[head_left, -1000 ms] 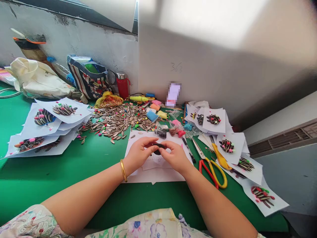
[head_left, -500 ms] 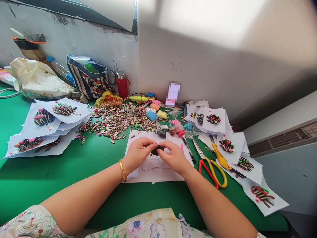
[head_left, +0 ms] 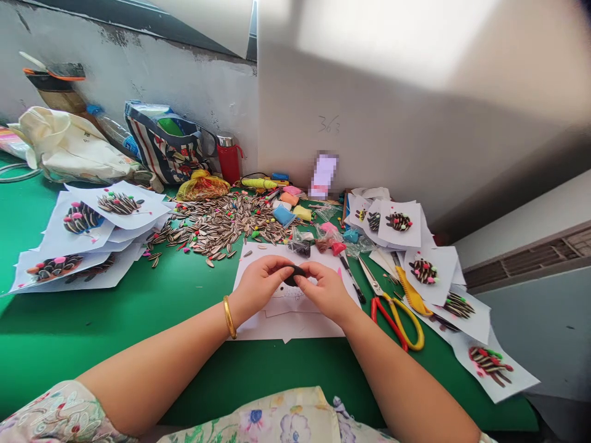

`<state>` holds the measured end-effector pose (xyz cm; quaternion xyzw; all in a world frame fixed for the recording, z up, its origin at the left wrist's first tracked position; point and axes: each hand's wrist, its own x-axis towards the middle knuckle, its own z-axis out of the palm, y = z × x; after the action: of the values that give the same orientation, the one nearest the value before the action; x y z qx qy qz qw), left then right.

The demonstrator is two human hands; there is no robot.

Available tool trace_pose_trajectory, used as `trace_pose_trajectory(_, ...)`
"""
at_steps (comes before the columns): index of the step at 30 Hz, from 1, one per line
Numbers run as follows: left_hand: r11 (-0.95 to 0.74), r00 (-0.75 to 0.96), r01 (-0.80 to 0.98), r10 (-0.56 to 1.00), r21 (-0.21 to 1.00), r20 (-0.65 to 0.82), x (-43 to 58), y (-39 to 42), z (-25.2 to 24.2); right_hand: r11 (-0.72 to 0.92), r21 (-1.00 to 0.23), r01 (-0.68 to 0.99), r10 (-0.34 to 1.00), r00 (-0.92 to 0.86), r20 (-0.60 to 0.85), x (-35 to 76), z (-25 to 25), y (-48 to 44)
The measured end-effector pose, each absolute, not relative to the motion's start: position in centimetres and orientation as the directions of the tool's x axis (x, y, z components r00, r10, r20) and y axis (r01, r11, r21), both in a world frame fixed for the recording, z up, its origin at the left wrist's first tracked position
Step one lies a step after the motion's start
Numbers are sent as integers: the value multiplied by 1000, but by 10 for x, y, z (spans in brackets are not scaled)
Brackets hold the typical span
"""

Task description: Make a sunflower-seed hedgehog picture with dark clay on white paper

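Observation:
A small flattened piece of black modelling clay is pinched between both hands. My left hand, with a gold bangle at the wrist, grips its left side with thumb and fingers. On the opposite side my right hand holds it the same way. Directly beneath lies a sheet of white paper with a drawn outline, partly covered by my hands. Beyond the fingers, a plastic packet of black clay sits by the sheet's far edge.
Scissors, a black pen and a yellow cutter lie to the right. Sunflower seeds spread behind. Papers with seed hedgehogs are stacked left and right. A red flask and a striped bag stand at the back.
The black clay has turned slightly between my fingertips and shows a rounder face. Both hands stay in nearly the same place above the paper.

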<state>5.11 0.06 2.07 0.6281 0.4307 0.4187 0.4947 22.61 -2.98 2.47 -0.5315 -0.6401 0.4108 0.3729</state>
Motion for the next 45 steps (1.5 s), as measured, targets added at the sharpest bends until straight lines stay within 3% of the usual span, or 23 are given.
trace_pose_trajectory(5, -262, 315, 223, 931, 939, 185, 50, 0, 20, 110, -896, 430, 984, -177, 36, 225, 26, -30)
trace_pose_trajectory(11, -179, 291, 176, 949, 968, 123, 51, 1, 18, 137, -907, 398, 986, -140, 87, 228, 22, -28)
trace_pose_trajectory(27, -275, 330, 234, 925, 932, 190, 49, 1, 22, 163, -890, 426, 973, -217, 74, 226, 24, -31)
trace_pose_trajectory(35, -183, 292, 173, 948, 968, 127, 51, 1, 20, 196, -890, 411, 978, -144, 149, 230, 21, -29)
trace_pose_trajectory(39, -232, 277, 201, 945, 952, 171, 50, 1, 20, 183, -885, 428, 979, -162, 124, 229, 23, -31)
trace_pose_trajectory(45, -141, 282, 117, 954, 983, 103, 52, 0, 20, 156, -896, 415, 980, -180, 87, 226, 24, -31)
